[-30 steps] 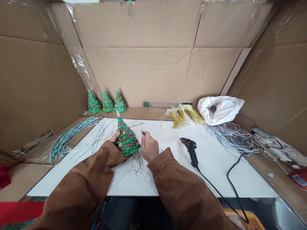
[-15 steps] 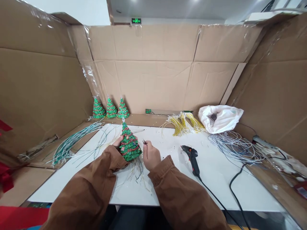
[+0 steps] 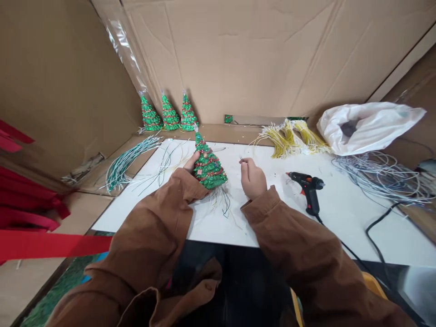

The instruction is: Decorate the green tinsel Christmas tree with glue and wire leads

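Note:
My left hand (image 3: 191, 162) is closed around the far-left side of a small green Christmas tree (image 3: 209, 165), with its fingers mostly hidden behind it. Red garland, beads and a clear tip decorate the tree, which leans slightly above the white board. Under its base lie loose thin wires (image 3: 223, 200), dark and pale. To the right of the tree, and apart from it, my right hand (image 3: 254, 179) is closed in a pinch. A tiny thin end pokes out at its fingertips, too small to name.
Three similar trees (image 3: 170, 113) stand at the back left. A black glue gun (image 3: 308, 190) lies right of my right hand, its cord running toward me. Around the white board (image 3: 272, 227) are green wires (image 3: 127, 161), yellow wire bundles (image 3: 284, 141), a white bag (image 3: 371, 127), grey wires (image 3: 378, 175) and red ribbons (image 3: 30, 204).
The view has tipped down and toward the left. My right hand has drawn a little farther right from the tree, still pinched. My left hand keeps its hold on the tree.

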Tool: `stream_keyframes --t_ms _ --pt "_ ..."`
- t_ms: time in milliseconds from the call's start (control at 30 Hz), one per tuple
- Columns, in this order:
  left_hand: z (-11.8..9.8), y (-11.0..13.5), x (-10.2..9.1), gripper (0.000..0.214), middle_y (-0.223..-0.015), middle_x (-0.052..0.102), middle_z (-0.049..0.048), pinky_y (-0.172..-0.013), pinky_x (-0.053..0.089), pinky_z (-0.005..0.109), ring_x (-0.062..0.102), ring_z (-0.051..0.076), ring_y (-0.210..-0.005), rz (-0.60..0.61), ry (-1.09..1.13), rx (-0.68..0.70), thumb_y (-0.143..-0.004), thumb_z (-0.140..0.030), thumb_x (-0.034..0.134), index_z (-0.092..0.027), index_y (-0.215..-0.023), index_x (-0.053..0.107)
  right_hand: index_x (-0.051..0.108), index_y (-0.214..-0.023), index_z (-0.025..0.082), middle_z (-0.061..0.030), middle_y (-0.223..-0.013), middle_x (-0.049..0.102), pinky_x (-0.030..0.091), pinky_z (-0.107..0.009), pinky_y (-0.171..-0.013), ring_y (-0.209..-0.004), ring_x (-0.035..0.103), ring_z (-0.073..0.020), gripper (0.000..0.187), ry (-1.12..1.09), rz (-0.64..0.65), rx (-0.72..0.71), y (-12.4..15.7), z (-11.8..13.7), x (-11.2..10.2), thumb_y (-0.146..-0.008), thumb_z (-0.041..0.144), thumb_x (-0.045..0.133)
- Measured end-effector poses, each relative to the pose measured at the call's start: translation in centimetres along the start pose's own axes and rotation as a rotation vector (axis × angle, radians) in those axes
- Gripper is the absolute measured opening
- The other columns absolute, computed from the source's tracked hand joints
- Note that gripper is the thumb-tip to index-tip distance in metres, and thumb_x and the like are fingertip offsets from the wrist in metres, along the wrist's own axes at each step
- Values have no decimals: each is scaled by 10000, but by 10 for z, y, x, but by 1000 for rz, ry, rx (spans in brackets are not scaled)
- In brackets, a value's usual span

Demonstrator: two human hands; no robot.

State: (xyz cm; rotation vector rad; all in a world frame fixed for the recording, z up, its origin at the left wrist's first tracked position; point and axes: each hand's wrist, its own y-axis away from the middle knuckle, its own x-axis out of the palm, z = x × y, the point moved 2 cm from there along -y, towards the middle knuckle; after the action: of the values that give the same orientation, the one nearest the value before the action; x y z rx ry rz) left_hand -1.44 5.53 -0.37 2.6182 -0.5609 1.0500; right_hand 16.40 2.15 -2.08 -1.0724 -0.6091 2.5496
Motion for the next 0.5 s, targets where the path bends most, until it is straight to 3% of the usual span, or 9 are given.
stream_keyframes --t_ms 133,367,500 --pt "1 2 -2 262 -658 556 1 -746 499 391 575 147 -607 152 137 -11 -844 -431 512 -177 -811 570 576 -926 160 -7 -604 534 298 -248 -542 -558 481 -138 330 -66 23 41 4 0 5 -905 385 336" --pt "3 4 -11 312 -932 666 82 -827 489 493 650 252 -838 102 92 -23 -809 -439 559 -164 -953 595 533 -770 181 99 -480 306 238 -215 -406 -406 271 -58 334 -851 231 254 2 7 17 -734 512 561" --pt "4 3 -12 322 -943 676 96 -798 501 485 663 265 -837 124 86 -47 -794 -442 569 -164 -954 599 545 -789 177 119 -467 270 218 -193 -357 -372 222 -37 382 -1043 313 288 -4 11 7 -687 539 615"
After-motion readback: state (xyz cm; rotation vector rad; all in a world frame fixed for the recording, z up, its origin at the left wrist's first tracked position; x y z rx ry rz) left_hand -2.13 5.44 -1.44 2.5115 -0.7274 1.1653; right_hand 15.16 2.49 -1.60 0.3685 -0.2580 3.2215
